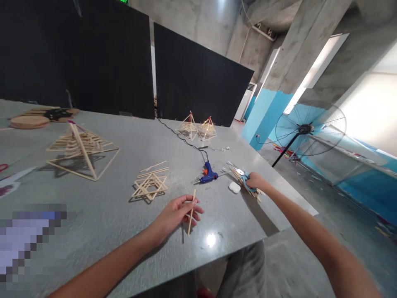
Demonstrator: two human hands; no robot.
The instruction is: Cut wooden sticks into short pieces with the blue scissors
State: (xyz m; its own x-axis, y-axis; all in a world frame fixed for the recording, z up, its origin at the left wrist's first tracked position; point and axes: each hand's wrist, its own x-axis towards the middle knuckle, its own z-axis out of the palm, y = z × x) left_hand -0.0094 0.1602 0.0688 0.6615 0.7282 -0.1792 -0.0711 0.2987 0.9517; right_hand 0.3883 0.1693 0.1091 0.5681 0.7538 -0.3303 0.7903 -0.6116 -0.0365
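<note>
My left hand (pixel 182 211) pinches a thin wooden stick (pixel 191 215) between thumb and fingers, just above the table. At the right, my right hand (pixel 256 181) is closed on the light-blue handles of a pair of scissors (pixel 243 178). The scissors lie over a bundle of loose wooden sticks (pixel 259 198), their blades pointing away from me. Between my hands rests a blue hot glue gun (pixel 209 174) with its cable trailing back. Left of it sits a star-shaped stack (pixel 151 187) of glued sticks. A small white case (pixel 235 187) stands beside the scissors.
A large stick pyramid (pixel 83 149) stands on the grey table (pixel 124 231) at the left. Two smaller pyramids (pixel 190 127) are at the back, before black panels (pixel 198 78). Round wooden pieces (pixel 30 121) lie far left. A fan (pixel 305 129) stands beyond the right edge.
</note>
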